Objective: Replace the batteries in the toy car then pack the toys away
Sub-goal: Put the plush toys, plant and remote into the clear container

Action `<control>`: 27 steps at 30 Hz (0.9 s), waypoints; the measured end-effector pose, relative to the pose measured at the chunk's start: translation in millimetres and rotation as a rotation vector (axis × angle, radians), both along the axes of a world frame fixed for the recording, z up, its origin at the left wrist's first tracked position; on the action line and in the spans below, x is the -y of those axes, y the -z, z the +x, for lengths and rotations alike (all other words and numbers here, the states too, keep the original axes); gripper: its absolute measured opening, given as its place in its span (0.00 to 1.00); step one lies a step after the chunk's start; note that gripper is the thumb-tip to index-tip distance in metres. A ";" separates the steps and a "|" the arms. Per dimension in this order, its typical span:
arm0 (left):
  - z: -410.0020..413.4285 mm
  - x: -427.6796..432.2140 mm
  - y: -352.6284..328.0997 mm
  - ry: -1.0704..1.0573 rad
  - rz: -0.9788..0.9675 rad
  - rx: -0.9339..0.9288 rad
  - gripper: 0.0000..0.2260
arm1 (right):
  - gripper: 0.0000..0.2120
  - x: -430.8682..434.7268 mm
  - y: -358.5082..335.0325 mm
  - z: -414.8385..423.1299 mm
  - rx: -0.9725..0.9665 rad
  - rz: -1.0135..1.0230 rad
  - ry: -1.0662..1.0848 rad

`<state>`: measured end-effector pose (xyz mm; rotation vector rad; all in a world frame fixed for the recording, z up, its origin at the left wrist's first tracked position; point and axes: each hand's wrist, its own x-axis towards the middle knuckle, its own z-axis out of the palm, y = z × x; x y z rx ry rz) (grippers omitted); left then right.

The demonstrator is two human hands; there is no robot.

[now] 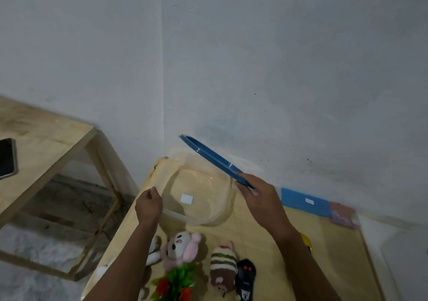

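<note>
There is one view only, from a wide-angle camera on the person's head, looking forward and down from above the near edge of the table [266, 242]. It faces the room's corner, so bare wall fills the upper half. Both forearms reach in from the bottom edge; the right hand [259, 198] gripping the lid [208, 156] sits near centre, close to the lens. Left of that grip, a second table [46, 134] shows, farther off
</note>
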<state>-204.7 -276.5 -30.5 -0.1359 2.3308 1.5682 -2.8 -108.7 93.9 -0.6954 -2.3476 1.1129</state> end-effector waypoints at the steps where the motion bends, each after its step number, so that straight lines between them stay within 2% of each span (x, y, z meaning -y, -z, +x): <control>1: 1.4 -1.5 0.2 -0.007 0.005 0.001 0.20 | 0.12 0.7 6.0 15.4 -0.007 0.017 0.045; 5: 3.1 -3.8 -0.9 -0.016 -0.003 0.002 0.19 | 0.15 -0.5 50.8 68.2 0.039 0.235 0.244; 8: 2.8 -4.1 -5.3 -0.022 -0.018 0.006 0.19 | 0.15 -3.4 82.5 88.4 0.137 0.468 0.253; 13: 5.1 1.8 -16.9 0.008 -0.022 0.049 0.20 | 0.26 -3.0 114.0 104.0 0.432 0.495 0.277; 18: 20.5 22.5 -21.4 0.118 -0.072 -0.098 0.23 | 0.29 0.8 126.8 111.4 0.884 0.379 0.172; 24: 42.3 48.9 -6.0 0.303 -0.302 -0.167 0.23 | 0.30 1.5 127.7 105.2 0.960 0.254 0.092; 25: 47.5 52.6 -5.0 0.313 -0.372 -0.170 0.24 | 0.30 2.9 125.0 104.3 0.925 0.219 0.121; 27: 61.5 59.0 -6.6 0.328 -0.490 -0.166 0.25 | 0.26 13.2 115.2 102.4 0.738 0.176 0.248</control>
